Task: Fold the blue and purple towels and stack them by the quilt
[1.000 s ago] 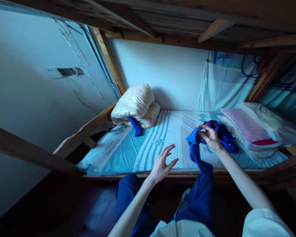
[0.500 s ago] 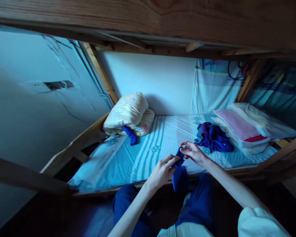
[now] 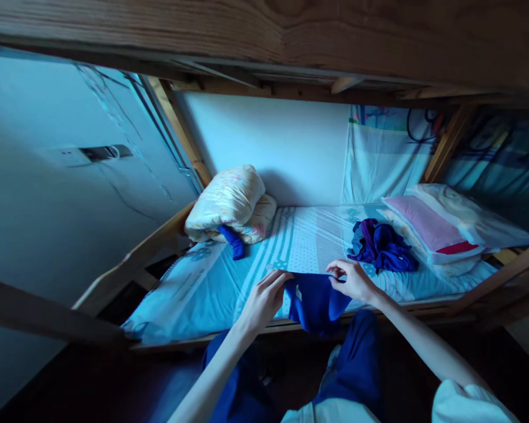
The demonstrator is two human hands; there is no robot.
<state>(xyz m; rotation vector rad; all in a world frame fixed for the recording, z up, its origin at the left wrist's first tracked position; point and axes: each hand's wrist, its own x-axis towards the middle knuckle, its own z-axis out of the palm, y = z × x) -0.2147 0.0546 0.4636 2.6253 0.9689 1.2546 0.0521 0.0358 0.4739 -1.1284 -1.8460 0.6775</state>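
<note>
Blue garment (image 3: 312, 305) hangs in the air between two hands, by the near edge of the bunk bed (image 3: 189, 302) and just above the person's blue trousers (image 3: 361, 352). Its top edge runs nearly straight across, and the rest droops down in soft folds. A little white tag (image 3: 298, 292) shows near its left corner. I can't tell just what kind of clothing it is.

Let the garment be the middle of a clock, with twelve straight ahead. The left hand (image 3: 264, 298), at nine, pinches one top corner. The right hand (image 3: 352, 282), close to three, pinches the other. So the hands are apart, with the cloth stretched between them.

At two sits a messy heap of blue and purple clothes (image 3: 385, 249), and past it a pink pillow (image 3: 425, 223). At ten, a blue cloth roll (image 3: 234, 244) pokes out from under a folded quilt (image 3: 227, 197).

The step in hand looks like opening up the garment and getting its top edge flat. I think the next move calls for firm, level pinches and a gentle pull, because the loose bottom could twist or bunch up.
</note>
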